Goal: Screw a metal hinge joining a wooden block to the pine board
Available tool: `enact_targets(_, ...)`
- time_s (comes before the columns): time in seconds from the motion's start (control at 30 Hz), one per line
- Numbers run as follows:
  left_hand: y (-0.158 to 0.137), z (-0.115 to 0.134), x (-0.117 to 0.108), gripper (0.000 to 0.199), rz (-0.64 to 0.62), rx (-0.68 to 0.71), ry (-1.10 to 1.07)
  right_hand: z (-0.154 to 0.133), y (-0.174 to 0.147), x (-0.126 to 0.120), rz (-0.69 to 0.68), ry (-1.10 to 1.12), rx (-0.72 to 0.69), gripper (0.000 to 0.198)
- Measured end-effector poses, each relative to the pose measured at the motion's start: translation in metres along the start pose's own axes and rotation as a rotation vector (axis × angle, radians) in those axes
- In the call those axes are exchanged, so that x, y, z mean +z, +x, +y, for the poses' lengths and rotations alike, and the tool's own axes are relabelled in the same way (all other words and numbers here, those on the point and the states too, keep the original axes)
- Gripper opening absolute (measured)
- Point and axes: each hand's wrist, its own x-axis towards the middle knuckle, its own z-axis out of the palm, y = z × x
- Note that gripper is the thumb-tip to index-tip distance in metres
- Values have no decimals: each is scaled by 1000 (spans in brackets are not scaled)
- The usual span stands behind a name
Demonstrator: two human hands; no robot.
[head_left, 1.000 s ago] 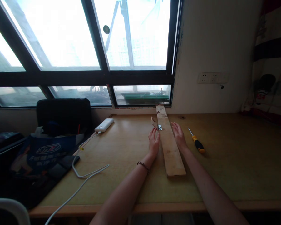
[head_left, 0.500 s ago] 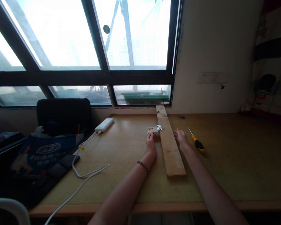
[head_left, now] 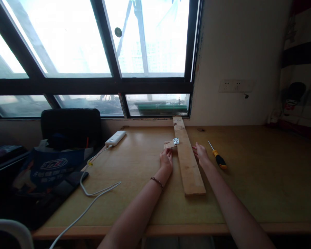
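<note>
A long wooden board (head_left: pixel 190 166) lies on the table and reaches back to the window sill. On its left edge sits a small silver hinge (head_left: pixel 176 141), which also meets a small thin tan piece (head_left: pixel 169 144), perhaps wood or cardboard. My left hand (head_left: pixel 166 160) is closed at the near edge of that piece, with the fingertips pinched on it. Beside the board's right edge is my right hand (head_left: pixel 200 154), its fingers stretched out and apart toward the edge. Whether they touch it is hard to tell. A yellow and black screwdriver (head_left: pixel 219 159) lies to the right.
A white power bank (head_left: pixel 115 138) with a white cable (head_left: pixel 98 193) rests on the table's left part. Further left are a dark chair back (head_left: pixel 70 126) and a blue printed bag (head_left: pixel 52 166). Wall sockets (head_left: pixel 232 85) are at the back right.
My left hand has shifted slightly toward me and left, and the small tan piece has tilted a little. The right hand, board and screwdriver look nearly unchanged.
</note>
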Motion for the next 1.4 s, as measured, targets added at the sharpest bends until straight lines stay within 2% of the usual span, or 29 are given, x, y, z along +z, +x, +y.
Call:
enact_targets(0.17, 8, 14, -3, 15, -62, -27, 8, -1, -1, 0, 5, -11, -7, 16)
enact_targets(0.27, 10, 18, -4, 20, -78, 40, 91, -2, -3, 0, 5, 18, 15, 15)
enact_targets(0.37, 6, 18, -2, 33, -133, 145, 234, -2, -3, 1, 21, 52, 36, 15)
enact_targets(0.43, 0, 17, 1, 39, -212, 237, 370, -2, -2, 1, 27, 50, 39, 16)
enact_targets(0.53, -9, 15, 4, 41, -379, 427, 620, 1, 1, 0, 2, 1, 17, 19)
enact_targets(0.6, -13, 13, 5, 40, -433, 558, 820, 4, 4, -1, -24, -37, -9, 21)
enact_targets(0.73, -19, 7, 3, 36, -376, 710, 1131, 10, 12, -1, -11, -70, -80, 27)
enact_targets(0.83, -20, 4, 2, 38, -344, 763, 1167, 12, 14, -2, 65, -177, -249, 32)
enact_targets(0.93, -19, 2, 2, 41, -361, 773, 1110, 12, 11, 0, 68, -308, -496, 37)
enact_targets(1.07, -15, -1, 0, 48, -400, 693, 1077, 11, 11, 8, -79, -482, -801, 40)
enact_targets(1.13, -14, -2, -1, 48, -417, 664, 1073, 9, 16, 16, -155, -590, -896, 39)
enact_targets(1.27, -14, -2, 0, 46, -439, 640, 1042, 6, 28, 34, -255, -833, -903, 37)
enact_targets(1.4, -15, -1, 1, 45, -429, 612, 1012, 5, 29, 44, -221, -977, -880, 33)
